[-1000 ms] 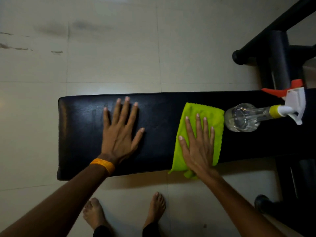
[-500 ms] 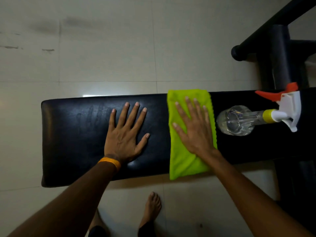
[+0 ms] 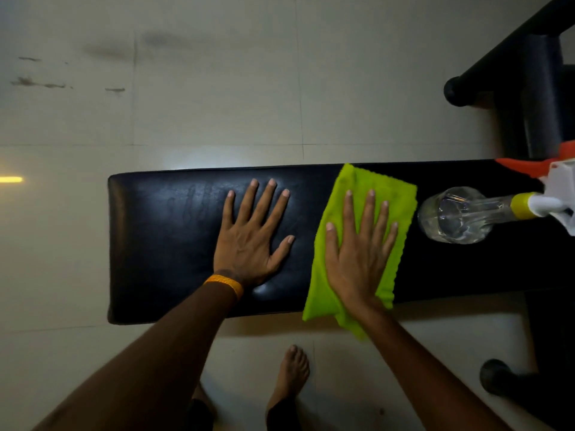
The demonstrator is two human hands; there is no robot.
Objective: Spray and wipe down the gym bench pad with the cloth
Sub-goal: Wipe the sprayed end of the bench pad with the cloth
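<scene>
Black pad [image 3: 168, 244] runs left to right across the frame, seen from above; this is the surface. Faint smears and streaks show on its left part.

Left hand [image 3: 249, 241]: flat on the pad, palm down, fingers spread wide, holding nothing. Orange band [image 3: 224, 284] at the wrist.

Right hand [image 3: 357, 253]: flat, palm down, fingers extended and slightly spread, pressing on the cloth [image 3: 395, 194]. Not gripping it, only pinning it to the pad.

Cloth: lime green, lying across the pad just right of the left hand, not touching it. Its far corner reaches the pad's far edge; its near end hangs over the near edge, below the right wrist.

Bottle [image 3: 457, 216]: clear, lying on its side on the pad, just right of the cloth, a narrow gap between them. Base points toward the cloth. Yellow collar, white sprayer head and orange trigger at the right frame edge, partly cut off.

Floor [image 3: 217, 88]: pale tiles, a few dark scuffs at upper left. Black frame [image 3: 541, 98] at upper right. One bare foot [image 3: 292, 368] below the pad's near edge.
</scene>
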